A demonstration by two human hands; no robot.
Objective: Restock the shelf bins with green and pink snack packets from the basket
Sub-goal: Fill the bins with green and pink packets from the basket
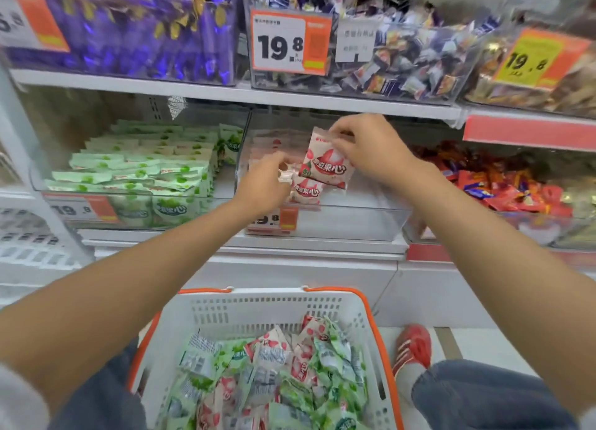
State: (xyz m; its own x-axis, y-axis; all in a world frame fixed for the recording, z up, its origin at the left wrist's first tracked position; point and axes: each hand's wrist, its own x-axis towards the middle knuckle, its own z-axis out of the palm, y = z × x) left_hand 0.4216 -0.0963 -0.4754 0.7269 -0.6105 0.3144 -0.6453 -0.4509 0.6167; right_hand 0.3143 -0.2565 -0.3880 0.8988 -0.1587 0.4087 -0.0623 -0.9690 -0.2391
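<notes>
Above bin (371, 208), right hand (371, 149) pinches pink packet (325, 168); left hand (263, 184) blurred.

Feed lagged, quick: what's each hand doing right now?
Left hand: gripping the lower pink packets.
Right hand: pinching the upper pink packet by its top.

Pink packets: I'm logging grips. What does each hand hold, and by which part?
Right hand pinches the upper pink packet by its top edge. Left hand grips the lower pink packet at its left end.
</notes>
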